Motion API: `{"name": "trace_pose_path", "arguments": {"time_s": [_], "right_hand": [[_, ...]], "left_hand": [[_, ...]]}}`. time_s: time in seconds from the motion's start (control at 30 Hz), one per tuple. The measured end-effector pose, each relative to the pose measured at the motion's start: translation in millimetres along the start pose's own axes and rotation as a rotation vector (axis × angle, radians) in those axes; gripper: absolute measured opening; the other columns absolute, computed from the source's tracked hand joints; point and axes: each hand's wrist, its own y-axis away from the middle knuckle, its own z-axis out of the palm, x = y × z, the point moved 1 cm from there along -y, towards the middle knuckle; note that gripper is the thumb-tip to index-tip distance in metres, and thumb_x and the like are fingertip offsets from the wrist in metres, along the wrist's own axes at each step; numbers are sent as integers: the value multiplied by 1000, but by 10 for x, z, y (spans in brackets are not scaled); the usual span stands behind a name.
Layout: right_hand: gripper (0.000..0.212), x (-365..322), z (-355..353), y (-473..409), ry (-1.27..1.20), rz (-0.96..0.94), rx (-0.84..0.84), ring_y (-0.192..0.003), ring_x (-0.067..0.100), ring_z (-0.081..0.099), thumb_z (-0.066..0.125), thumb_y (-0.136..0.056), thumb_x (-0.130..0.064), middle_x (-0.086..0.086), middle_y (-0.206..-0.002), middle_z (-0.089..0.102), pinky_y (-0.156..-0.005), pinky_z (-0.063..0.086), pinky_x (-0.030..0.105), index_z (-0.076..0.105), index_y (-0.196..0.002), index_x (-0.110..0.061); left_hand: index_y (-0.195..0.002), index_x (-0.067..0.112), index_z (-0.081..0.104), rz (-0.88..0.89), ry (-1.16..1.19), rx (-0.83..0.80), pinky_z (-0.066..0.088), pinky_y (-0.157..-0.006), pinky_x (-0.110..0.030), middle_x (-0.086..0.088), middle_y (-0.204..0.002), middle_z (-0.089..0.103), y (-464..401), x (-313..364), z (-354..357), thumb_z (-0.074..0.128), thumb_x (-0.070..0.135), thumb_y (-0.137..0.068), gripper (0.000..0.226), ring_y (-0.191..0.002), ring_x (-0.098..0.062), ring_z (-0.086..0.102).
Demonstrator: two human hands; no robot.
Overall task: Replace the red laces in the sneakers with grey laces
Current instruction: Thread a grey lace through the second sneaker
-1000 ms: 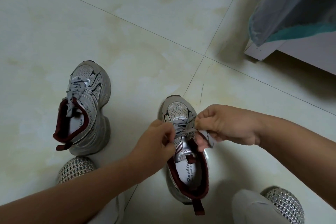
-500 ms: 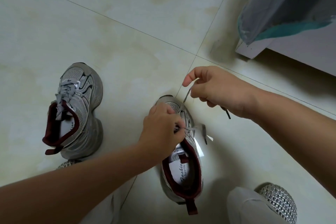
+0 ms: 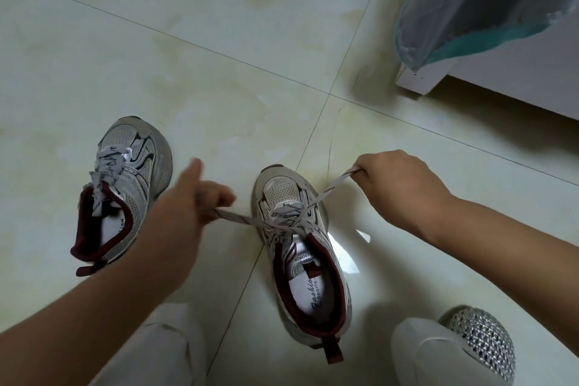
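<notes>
Clearly at the tightening step: both ends of the grey lace [image 3: 329, 189] drawn taut and outward from the top eyelets of the right-hand sneaker [image 3: 302, 238], standing on the tiled floor [image 3: 219, 72] between the knees. Left hand [image 3: 191, 197] clenched round one lace end, forefinger sticking out; right hand [image 3: 398, 185] gripping the other end, pulled up and away toward the toe side. Grey lacing crossed all the way up the tongue; no red lace anywhere in sight. Other sneaker [image 3: 122, 194] well apart to the left, already laced in grey, ends lying loose over its dark red collar. Probably near the finish. Next move likely calling for even tension on both ends, then crossing them to tie, or tucking them in, without letting the top crossings slacken.
</notes>
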Motion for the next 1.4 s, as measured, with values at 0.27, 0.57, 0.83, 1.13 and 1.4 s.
{"name": "trace_pose_path", "arguments": {"time_s": [0.27,0.57,0.83,1.13,1.4], "right_hand": [[36,-219,-117,120,86,-265,290,-94,29,51,33,-92,-26,5,-92,62,-75,33,33,67,-101,-17],[24,-337,-166,216,-18,-106,-41,-87,30,52,38,-96,-21,8,-96,56,-71,41,34,58,-103,-11],[5,-238,78,212,-836,82,-388,-52,19,57,63,-81,5,-5,-45,59,-63,57,29,63,-81,10],[25,-150,333,217,-950,123,-327,-50,12,60,64,-80,8,3,-54,61,-61,57,24,61,-62,-10],[28,-176,409,173,-788,62,-301,-44,-4,49,73,-76,-7,-15,-42,53,-58,42,12,60,-57,-22]], "left_hand": [[-104,18,56,529,-679,-13,34,-69,0,4,-97,55,45,78,130,51,4,-89,21,-84,-4,51],[-61,20,64,274,-340,-496,37,-68,-35,6,-50,52,39,377,648,54,33,-86,30,-66,-22,45],[-65,20,64,299,-389,-423,39,-64,-30,4,-55,52,48,351,675,51,22,-92,30,-61,-19,45],[-75,19,54,989,-1057,-68,28,-72,-30,3,-82,40,224,-25,568,53,32,-73,13,-79,-11,35],[-97,35,69,568,-1298,-292,17,-79,-25,12,-85,30,238,-335,539,61,49,-79,24,-90,-6,23]]}}
